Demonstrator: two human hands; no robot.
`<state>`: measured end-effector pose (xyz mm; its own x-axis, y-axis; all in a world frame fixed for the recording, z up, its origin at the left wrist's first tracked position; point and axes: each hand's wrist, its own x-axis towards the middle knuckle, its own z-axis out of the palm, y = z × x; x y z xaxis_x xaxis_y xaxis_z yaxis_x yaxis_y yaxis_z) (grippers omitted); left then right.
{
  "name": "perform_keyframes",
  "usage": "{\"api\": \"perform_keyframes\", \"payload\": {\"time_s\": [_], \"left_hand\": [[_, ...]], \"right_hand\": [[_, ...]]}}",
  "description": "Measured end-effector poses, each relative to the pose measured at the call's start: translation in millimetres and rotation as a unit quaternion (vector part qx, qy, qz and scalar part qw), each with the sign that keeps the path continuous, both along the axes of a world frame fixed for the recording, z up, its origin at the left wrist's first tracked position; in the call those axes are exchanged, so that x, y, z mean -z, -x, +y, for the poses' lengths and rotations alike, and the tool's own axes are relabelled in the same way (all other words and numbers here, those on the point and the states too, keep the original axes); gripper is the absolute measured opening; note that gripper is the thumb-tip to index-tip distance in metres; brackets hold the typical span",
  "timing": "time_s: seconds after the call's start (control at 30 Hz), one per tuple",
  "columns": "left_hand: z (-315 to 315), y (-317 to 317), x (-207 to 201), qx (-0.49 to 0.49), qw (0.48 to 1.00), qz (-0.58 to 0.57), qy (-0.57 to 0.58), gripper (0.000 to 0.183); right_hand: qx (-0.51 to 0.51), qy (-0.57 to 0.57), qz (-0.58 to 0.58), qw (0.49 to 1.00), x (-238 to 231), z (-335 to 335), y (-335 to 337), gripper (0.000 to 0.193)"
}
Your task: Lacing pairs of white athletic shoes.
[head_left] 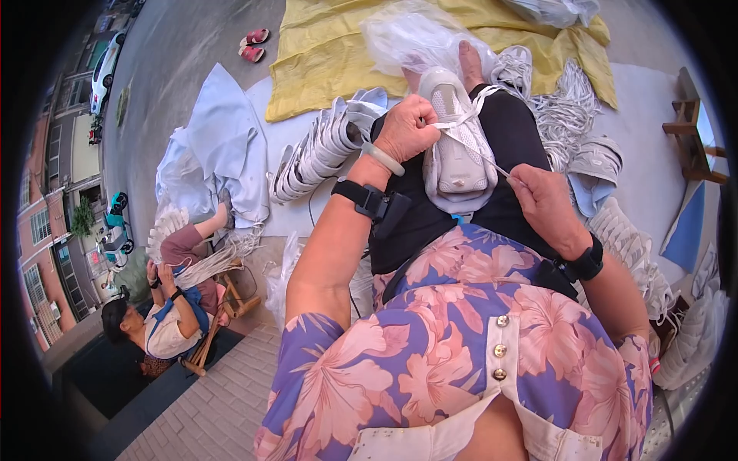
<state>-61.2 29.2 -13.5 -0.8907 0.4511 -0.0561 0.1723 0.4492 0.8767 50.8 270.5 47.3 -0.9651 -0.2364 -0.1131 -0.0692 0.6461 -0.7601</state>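
Note:
A white shoe upper point(457, 170) with mesh panels lies across my lap, between my dark-trousered thighs. A flat white shoelace point(466, 140) runs over it, threaded near its middle. My left hand point(409, 131) is closed at the upper's left edge, pinching the shoelace between thumb and fingers. To the right, my right hand point(547, 206) pinches a stretch of the same shoelace that slants down from the upper, drawn fairly straight. That hand stays just off the upper's right side. A loose part of the lace lies beyond, towards my right knee.
Nested white uppers point(317, 150) stand at the left, and a heap of white laces point(570, 111) lies right of my legs. Further uppers point(598, 165) sit nearby. A yellow sheet point(323, 58) spreads ahead. At far left, a seated co-worker point(173, 319) handles white laces.

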Motion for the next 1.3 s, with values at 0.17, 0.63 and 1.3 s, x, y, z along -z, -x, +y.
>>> {"api": "perform_keyframes", "payload": {"time_s": [0.17, 0.63, 1.3], "left_hand": [[10.0, -11.6, -5.5, -0.068, 0.998, 0.003, 0.009, 0.011], [41.8, -16.8, -2.0, -0.158, 0.953, 0.175, 0.189, 0.057], [52.9, -16.6, -0.7, -0.144, 0.954, 0.025, 0.264, 0.103]], "right_hand": [[-0.022, -0.073, 0.056, 0.996, -7.7, 44.1, -42.4, 0.003], [-0.028, 0.006, 0.067, 0.997, 43.7, -28.6, 71.5, 0.040], [-0.055, -0.202, 0.077, 0.975, 57.8, -40.9, 67.6, 0.015]]}}
